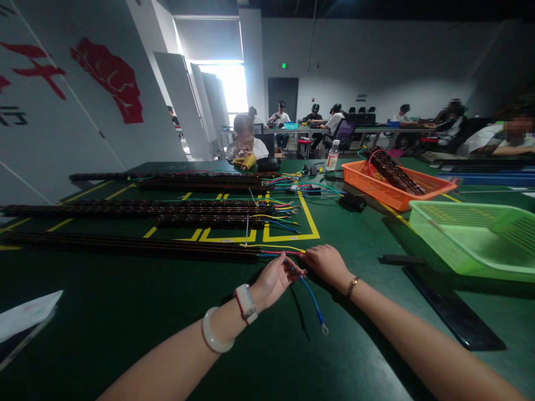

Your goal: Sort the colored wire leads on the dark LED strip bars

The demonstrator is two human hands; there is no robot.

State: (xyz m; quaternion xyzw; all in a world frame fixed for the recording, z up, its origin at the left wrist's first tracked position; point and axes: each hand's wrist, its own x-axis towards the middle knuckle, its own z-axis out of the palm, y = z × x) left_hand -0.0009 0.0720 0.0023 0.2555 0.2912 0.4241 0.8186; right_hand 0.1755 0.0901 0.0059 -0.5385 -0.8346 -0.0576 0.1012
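A long dark cable bundle (134, 246) lies across the green table, with yellow, red and blue wires coming out of its right end. My left hand (272, 281), palm turned up, has its fingers curled round the blue wire (310, 292). That wire hangs down to the right and ends in a metal ring terminal (325, 328). Just to the right, my right hand (328, 263) is palm down, its fingers closed at the ends of the yellow wire (280, 247) and the red wire (271, 252). Its fingertips cover those wire ends.
More cable bundles (209, 207) lie behind, over yellow tape lines. To the right stand an orange basket (376, 192) holding a bundle and a green basket (468, 267). A black phone-like slab (455, 312) lies nearby. A bottle (332, 156) and a seated person (257, 147) are beyond.
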